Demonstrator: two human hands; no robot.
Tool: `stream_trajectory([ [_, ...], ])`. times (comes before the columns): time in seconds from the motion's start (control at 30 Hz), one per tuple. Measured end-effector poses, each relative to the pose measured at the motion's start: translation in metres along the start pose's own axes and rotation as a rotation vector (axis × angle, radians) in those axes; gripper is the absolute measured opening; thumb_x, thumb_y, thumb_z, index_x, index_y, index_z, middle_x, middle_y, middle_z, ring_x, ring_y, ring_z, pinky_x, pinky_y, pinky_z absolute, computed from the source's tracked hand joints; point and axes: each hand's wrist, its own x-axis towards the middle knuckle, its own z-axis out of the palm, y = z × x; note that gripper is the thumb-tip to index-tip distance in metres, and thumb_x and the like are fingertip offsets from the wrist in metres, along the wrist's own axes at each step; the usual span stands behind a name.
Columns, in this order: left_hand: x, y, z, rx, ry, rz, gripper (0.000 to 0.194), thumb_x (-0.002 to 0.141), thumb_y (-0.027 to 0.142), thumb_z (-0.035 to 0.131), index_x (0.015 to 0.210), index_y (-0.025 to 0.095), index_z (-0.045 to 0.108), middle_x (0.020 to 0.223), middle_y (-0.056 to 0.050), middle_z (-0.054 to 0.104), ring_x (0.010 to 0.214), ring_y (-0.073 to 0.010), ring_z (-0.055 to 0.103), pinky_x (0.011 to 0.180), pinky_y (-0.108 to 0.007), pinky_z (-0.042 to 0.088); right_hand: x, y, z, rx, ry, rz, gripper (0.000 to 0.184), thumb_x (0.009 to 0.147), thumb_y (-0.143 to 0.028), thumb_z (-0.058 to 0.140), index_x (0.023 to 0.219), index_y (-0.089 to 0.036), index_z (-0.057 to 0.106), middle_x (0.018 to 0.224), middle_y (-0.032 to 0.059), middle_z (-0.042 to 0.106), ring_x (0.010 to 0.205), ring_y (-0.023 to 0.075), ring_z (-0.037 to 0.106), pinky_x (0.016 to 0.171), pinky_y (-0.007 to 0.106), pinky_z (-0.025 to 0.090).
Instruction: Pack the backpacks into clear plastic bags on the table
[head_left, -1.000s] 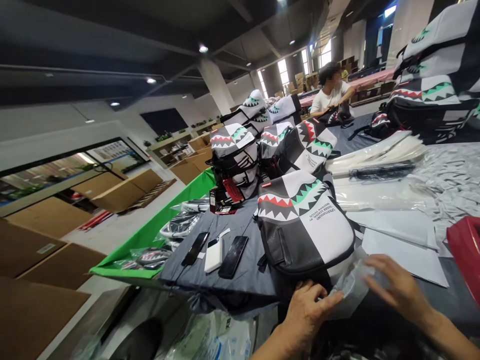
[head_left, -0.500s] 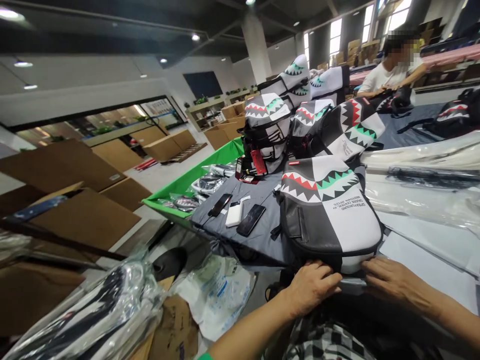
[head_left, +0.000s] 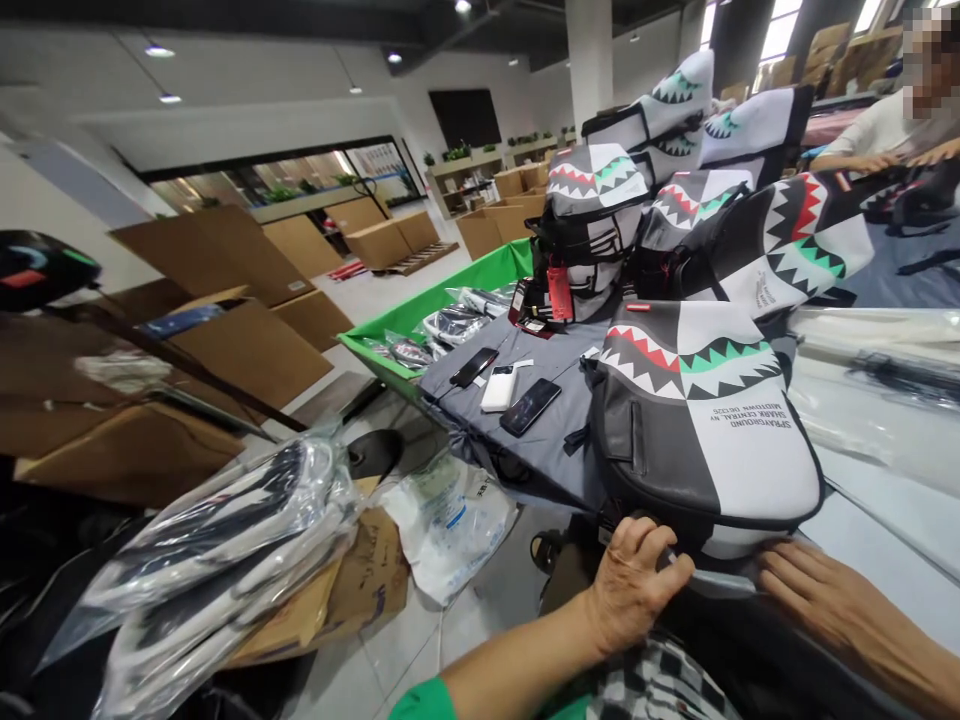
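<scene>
A black-and-white backpack [head_left: 675, 430] with a red, white and green shark-mouth print lies front up on the table, its bottom end toward me. My left hand [head_left: 637, 580] is closed at the backpack's near left bottom edge, fingers curled and thumb on top. A pale, translucent strip [head_left: 724, 583] runs from its thumb toward my other hand; whether that strip is in its grip is unclear. My right hand [head_left: 817, 590] rests at the near right bottom edge, fingers stretched out, thumb hidden.
More shark-print backpacks [head_left: 596, 190] are piled behind. Two phones [head_left: 529, 407] and a white power bank [head_left: 499, 388] lie on the grey cloth [head_left: 480, 425]. A green-lined bin [head_left: 435, 300], plastic-wrapped backpacks [head_left: 247, 540] and cartons [head_left: 240, 350] are leftward. A co-worker [head_left: 892, 140] works far right.
The view has swung left, so things sit further right. My left hand has lifted slightly and curled tighter at the backpack's edge. My right hand stays beside the bottom, fingers now flatter.
</scene>
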Motion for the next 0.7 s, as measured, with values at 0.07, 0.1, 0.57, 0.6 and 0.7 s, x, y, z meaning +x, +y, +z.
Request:
stream_trajectory([
  [0.07,-0.004,0.001,0.009,0.012,0.048,-0.034,0.014,0.087,0.02,0.07,0.099,0.027,0.07,0.103,-0.005,0.063,0.106,-0.0217,0.051,0.106,-0.039,0.037,0.002,0.005,0.001,-0.013,0.01,-0.058,0.031,0.102,-0.012,0.033,0.086,-0.022,0.057,0.079,0.0023,0.065,0.071,0.0174,0.061,0.073,0.032,0.045],
  [0.1,-0.004,-0.002,0.014,0.01,0.053,-0.004,0.013,0.086,0.021,0.07,0.098,0.027,0.07,0.1,-0.005,0.063,0.103,-0.0212,0.052,0.107,-0.041,0.037,0.003,0.008,0.003,-0.001,0.015,-0.071,0.029,0.103,-0.015,0.034,0.084,-0.023,0.055,0.076,0.0011,0.064,0.066,0.0165,0.059,0.068,0.031,0.044],
  [0.57,0.085,-0.083,-0.056,-0.225,-0.389,0.385,0.035,0.097,0.052,0.061,0.096,0.017,0.06,0.086,-0.002,0.062,0.079,-0.0153,0.058,0.07,-0.028,0.039,0.059,0.044,-0.049,0.391,-0.312,0.074,0.015,0.093,-0.026,0.057,0.081,-0.023,0.049,0.076,0.0004,0.062,0.063,0.0145,0.058,0.056,0.027,0.038],
  [0.6,0.103,-0.09,-0.074,-0.27,-0.408,0.37,0.035,0.094,0.051,0.066,0.1,0.017,0.059,0.091,-0.002,0.064,0.084,-0.0157,0.059,0.074,-0.028,0.041,0.072,0.05,-0.065,0.412,-0.3,0.098,0.018,0.093,-0.03,0.06,0.08,-0.024,0.048,0.077,0.0004,0.061,0.063,0.0146,0.057,0.056,0.027,0.039],
  [0.7,0.154,-0.104,-0.119,-0.318,-0.445,0.354,0.037,0.089,0.045,0.074,0.104,0.018,0.055,0.1,-0.003,0.064,0.093,-0.0167,0.059,0.08,-0.027,0.043,0.101,0.066,-0.101,0.368,-0.159,0.163,0.025,0.094,-0.035,0.059,0.076,-0.025,0.044,0.072,-0.0007,0.058,0.058,0.0142,0.053,0.052,0.027,0.037],
])
